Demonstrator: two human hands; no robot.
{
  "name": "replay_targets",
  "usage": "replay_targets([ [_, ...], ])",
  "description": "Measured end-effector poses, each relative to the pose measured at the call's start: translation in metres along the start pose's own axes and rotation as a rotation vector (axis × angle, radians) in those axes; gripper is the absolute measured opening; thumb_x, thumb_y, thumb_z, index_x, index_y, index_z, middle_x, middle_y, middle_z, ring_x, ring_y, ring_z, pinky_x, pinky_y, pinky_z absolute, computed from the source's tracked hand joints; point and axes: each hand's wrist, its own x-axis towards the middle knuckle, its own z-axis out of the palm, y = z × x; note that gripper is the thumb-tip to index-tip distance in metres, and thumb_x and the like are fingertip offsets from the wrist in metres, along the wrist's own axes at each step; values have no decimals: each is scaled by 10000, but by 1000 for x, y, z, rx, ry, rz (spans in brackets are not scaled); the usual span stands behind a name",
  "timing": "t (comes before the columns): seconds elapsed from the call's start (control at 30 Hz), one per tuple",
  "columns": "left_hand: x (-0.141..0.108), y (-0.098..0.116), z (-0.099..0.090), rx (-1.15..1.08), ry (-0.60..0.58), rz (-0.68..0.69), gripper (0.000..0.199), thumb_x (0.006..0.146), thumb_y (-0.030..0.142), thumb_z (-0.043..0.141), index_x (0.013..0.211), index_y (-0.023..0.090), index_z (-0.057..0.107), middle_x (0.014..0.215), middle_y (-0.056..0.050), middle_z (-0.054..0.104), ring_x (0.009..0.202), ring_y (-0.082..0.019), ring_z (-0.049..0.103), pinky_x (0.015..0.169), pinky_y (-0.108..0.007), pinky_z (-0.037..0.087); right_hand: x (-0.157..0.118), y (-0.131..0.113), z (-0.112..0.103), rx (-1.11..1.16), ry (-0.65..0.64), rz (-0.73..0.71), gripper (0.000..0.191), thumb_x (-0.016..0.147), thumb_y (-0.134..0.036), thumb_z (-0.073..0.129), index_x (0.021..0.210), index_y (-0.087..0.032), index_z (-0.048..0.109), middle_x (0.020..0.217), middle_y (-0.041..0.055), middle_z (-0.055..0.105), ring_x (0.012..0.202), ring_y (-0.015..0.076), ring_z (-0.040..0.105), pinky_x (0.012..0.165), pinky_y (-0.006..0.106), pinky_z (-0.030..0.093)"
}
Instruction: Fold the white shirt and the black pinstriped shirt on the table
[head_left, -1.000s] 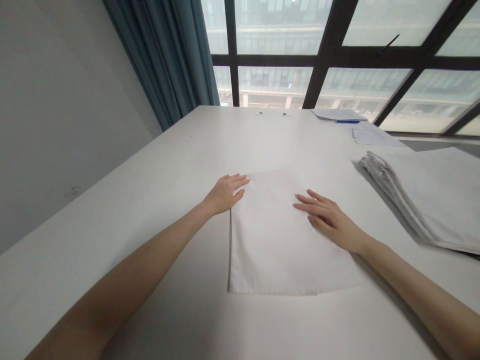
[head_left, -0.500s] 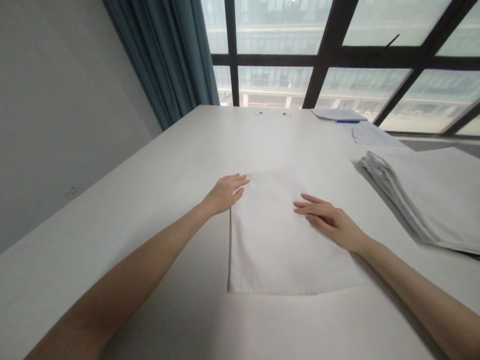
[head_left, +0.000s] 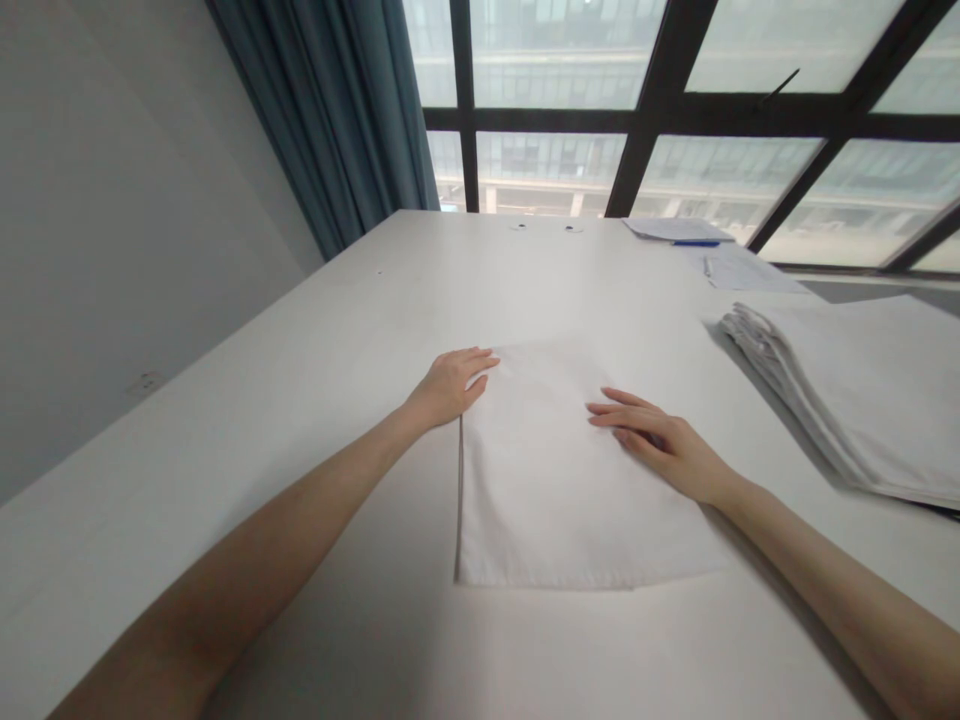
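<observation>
A folded white cloth (head_left: pixel 547 500) lies flat in front of me, its hemmed edge towards me. At its far left corner rests my left hand (head_left: pixel 454 383), fingers stretched out over the edge and thumb apart. My right hand (head_left: pixel 652 435) lies on the right part of the cloth with its fingers spread and pointing left. Neither hand grips anything. Part of the cloth's right side is hidden under my right hand and wrist.
The white table (head_left: pixel 315 440) carries a stack of folded white cloths (head_left: pixel 862 390) at the right. Papers (head_left: pixel 675 229) and a blue pen (head_left: pixel 696 243) lie at the far right. Beyond are a blue curtain (head_left: pixel 345 110) and a dark-framed window (head_left: pixel 555 120); a wall stands left.
</observation>
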Motion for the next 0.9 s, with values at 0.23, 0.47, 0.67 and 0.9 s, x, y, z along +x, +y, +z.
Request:
replay_targets([
  [0.23,-1,9,0,118,0,-158,428,932,239,431,1348,238,531,1439,-65,519,1361,-214,430,1163,-525,177,0,1,0,7,4,-3,310,966,-284,460,1202,-327,655,1303,6,642,1376,238,409,1107,472,392],
  [0.47,0,7,0,152,29,-275,422,947,282,434,1353,214,525,1447,-77,509,1368,-232,417,1162,-506,197,-1,2,0,0,-3,-5,313,968,-282,453,1208,-328,649,1311,4,636,1381,236,401,1110,475,387],
  [0.67,0,8,-2,143,85,-366,398,937,287,440,1312,215,554,1411,-79,543,1345,-244,438,1154,-513,217,-1,2,1,8,9,-7,308,966,-282,455,1194,-331,656,1299,3,644,1375,234,411,1108,472,389],
  [0.9,1,3,-3,95,154,-400,335,913,249,451,1209,209,603,1312,-96,606,1260,-266,508,1111,-521,288,1,-1,-1,-1,8,20,300,951,-308,480,1179,-312,675,1276,18,660,1343,246,455,1085,476,420],
])
